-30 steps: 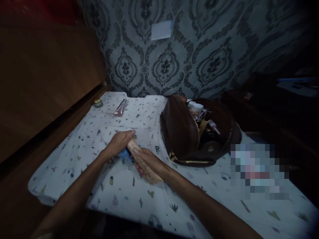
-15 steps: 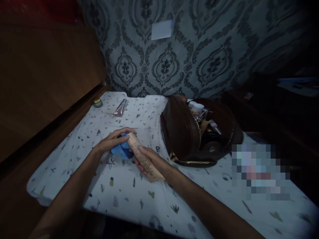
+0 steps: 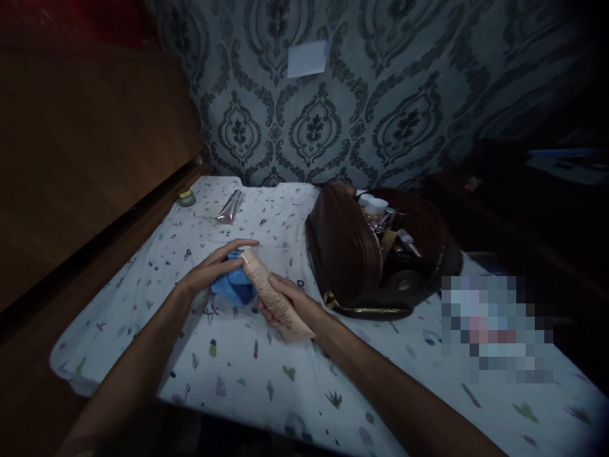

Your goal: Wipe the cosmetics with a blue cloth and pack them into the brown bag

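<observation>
Right grip: right hand (image 3: 297,298) clenched round a beige tube (image 3: 278,304), thumb on top, fingers curled underneath. Printed side faces up. Tube runs diagonally, capped end toward the left hand, flat crimped end by the right wrist. It's held over the middle of the bench (image 3: 247,381), back from the near edge.

Left grip: left hand (image 3: 209,270) grasping a bunched blue cloth (image 3: 233,289) between thumb and fingers. Index finger reaches out past the tube's capped end; thumb tip is right at that end. Can't tell if skin or cloth makes the contact there.

Bench has a white cover with small plant prints; near left corner is rounded.

Far left corner: small jar with yellowish lid (image 3: 186,197), close to the left edge. Just right of it, near the far edge, a shiny pinkish tube (image 3: 230,207) lying flat.

Right half: brown bag (image 3: 347,247), unzipped, set back toward the far edge. White-lidded containers (image 3: 374,205) and other small items inside, too dark to name. Right edge: pixelated patch, unreadable.

Beyond the far edge: damask wallpaper (image 3: 314,127) with a white sheet (image 3: 307,59) on it. Wooden panel (image 3: 95,127) along the left edge.
</observation>
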Action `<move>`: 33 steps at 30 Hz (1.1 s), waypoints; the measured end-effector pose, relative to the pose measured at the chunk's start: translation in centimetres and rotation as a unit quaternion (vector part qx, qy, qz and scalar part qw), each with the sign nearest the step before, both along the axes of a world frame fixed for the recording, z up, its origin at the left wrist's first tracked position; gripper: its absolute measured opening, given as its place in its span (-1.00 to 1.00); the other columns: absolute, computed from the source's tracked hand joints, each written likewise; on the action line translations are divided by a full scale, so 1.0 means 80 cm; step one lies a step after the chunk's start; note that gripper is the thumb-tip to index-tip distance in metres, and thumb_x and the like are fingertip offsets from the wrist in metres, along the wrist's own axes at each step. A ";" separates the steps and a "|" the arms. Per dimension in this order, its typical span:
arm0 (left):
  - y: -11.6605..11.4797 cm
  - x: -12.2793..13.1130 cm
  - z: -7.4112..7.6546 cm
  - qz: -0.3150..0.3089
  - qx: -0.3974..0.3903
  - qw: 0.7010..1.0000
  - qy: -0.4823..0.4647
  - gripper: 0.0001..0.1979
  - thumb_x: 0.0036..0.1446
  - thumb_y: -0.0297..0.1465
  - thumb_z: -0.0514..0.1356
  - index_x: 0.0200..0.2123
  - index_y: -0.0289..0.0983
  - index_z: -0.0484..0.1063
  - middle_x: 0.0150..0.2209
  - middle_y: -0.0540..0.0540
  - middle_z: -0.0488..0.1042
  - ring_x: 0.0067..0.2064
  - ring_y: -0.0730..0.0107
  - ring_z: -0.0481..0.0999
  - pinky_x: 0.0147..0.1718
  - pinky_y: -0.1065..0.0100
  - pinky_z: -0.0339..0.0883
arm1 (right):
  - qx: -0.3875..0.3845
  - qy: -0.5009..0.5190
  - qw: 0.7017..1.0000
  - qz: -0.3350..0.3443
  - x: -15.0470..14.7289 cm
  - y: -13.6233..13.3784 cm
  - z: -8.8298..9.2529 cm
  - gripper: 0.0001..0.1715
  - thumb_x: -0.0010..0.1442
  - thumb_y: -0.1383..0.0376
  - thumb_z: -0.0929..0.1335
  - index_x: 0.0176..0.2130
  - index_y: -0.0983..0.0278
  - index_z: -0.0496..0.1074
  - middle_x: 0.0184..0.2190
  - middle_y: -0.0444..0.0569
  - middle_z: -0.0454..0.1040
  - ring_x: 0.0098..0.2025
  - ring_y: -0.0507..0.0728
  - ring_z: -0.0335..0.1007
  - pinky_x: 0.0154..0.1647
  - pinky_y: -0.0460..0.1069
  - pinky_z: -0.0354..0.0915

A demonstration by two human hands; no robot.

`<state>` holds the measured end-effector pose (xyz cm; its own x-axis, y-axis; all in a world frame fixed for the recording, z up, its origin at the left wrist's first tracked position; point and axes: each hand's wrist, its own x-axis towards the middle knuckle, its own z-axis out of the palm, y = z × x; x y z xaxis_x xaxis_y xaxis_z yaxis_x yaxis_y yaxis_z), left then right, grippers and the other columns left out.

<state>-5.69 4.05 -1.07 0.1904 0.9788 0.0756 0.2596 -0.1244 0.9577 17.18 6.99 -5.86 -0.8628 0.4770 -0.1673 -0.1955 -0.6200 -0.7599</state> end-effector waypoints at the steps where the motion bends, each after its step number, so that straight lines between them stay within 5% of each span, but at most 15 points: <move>1: 0.000 0.000 0.001 0.005 0.000 1.000 0.003 -0.43 0.12 -0.05 0.28 0.13 -0.20 0.44 -0.13 -0.04 0.51 -0.16 0.24 0.47 -0.20 0.39 0.30 | -0.002 -0.001 1.000 0.003 0.001 0.000 0.001 -0.40 0.06 -0.11 0.50 -0.19 0.22 0.28 -0.51 -0.15 0.54 -0.58 0.01 0.40 -0.59 -0.13 0.23; 8: 0.009 0.004 -0.008 0.052 0.026 0.998 0.022 -0.54 0.05 0.04 0.29 -0.30 -0.27 0.46 -0.38 0.02 0.41 -0.31 0.34 0.39 -0.27 0.41 0.26 | 0.010 -0.002 1.000 0.003 0.002 -0.006 0.006 -0.42 0.03 -0.04 0.54 -0.17 0.22 0.31 -0.52 -0.18 0.52 -0.55 0.00 0.39 -0.55 -0.13 0.26; 15: 0.002 0.006 -0.001 0.028 0.020 0.998 -0.043 -0.46 0.03 -0.04 0.35 -0.02 -0.27 0.56 -0.19 -0.11 0.55 -0.15 0.17 0.50 -0.15 0.33 0.32 | -0.028 0.009 0.999 -0.023 0.004 -0.006 0.007 -0.51 -0.05 0.09 0.60 -0.21 0.27 0.48 -0.41 -0.15 0.56 -0.39 0.03 0.51 -0.34 -0.08 0.45; 21: 0.006 0.012 -0.009 0.064 0.023 0.992 -0.108 -0.48 -0.12 0.01 0.43 -0.28 -0.31 0.55 -0.31 -0.07 0.53 -0.31 0.30 0.46 -0.27 0.38 0.32 | -0.035 0.002 0.999 -0.036 -0.001 -0.006 0.005 -0.46 -0.09 0.07 0.63 -0.22 0.33 0.53 -0.45 -0.12 0.58 -0.43 0.00 0.51 -0.33 -0.12 0.41; 28: 0.005 0.016 -0.011 0.058 -0.017 0.987 -0.148 -0.45 -0.11 0.01 0.43 -0.23 -0.31 0.49 -0.46 0.04 0.44 -0.46 0.45 0.36 -0.43 0.46 0.26 | 0.009 -0.020 0.999 -0.037 -0.001 -0.013 0.016 -0.21 -0.03 -0.10 0.57 0.03 0.21 0.35 -0.36 -0.12 0.56 -0.38 0.05 0.51 -0.47 -0.13 0.34; 33: 0.005 0.019 -0.012 0.085 -0.028 0.986 -0.141 -0.45 -0.12 0.01 0.43 -0.26 -0.32 0.48 -0.46 0.04 0.44 -0.46 0.46 0.37 -0.44 0.47 0.27 | 0.090 -0.065 0.990 -0.092 -0.002 -0.019 0.022 -0.28 -0.23 0.07 0.66 -0.18 0.21 0.35 -0.37 -0.24 0.46 -0.45 -0.04 0.37 -0.51 -0.15 0.30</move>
<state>-4.16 4.48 -2.05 0.0030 0.9989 0.0470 -0.0065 -0.0470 0.9989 17.01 5.51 -4.10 -0.7349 0.6569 -0.1685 -0.1871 -0.4353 -0.8806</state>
